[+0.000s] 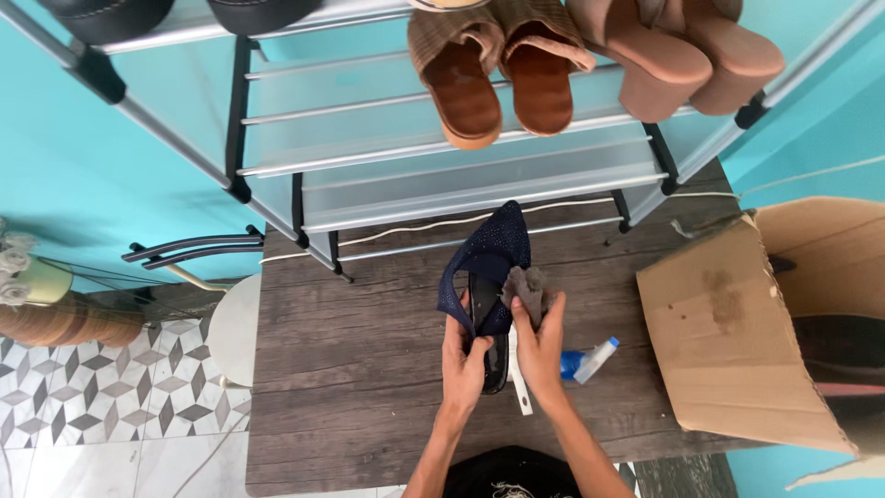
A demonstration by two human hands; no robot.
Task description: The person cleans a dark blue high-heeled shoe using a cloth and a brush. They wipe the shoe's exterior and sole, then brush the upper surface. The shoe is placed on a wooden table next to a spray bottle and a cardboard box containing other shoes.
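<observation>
My left hand grips a dark navy pointed shoe by its back part, holding it toe-up over the wooden table. My right hand holds a crumpled grey-brown cloth pressed against the shoe's right side. The shoe's glossy black sole faces me between the two hands. A white strip hangs below my right hand.
A blue-and-white spray bottle lies on the table right of my hands. An open cardboard box stands at the right. A metal shoe rack behind holds brown sandals and tan wedges. A white stool sits left.
</observation>
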